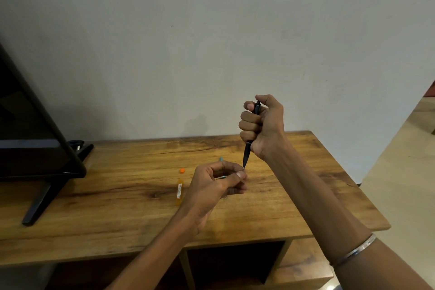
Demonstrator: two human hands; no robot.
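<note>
Above the wooden table (pixel 117 195), a black pen (pixel 247 153) was held upright, tip down.
Left of the pen lay an orange cap (pixel 182 170) and an orange tube (pixel 179 192). A teal piece (pixel 220 159) showed just beside the pen, partly hidden. Far left of the pen stood a black screen (pixel 28 136). The right hand (pixel 261 127) gripped the pen's barrel in a fist, forearm raised. The left hand (pixel 211 186), below the pen, pinched its metal tip between thumb and forefinger, the other fingers curled.
</note>
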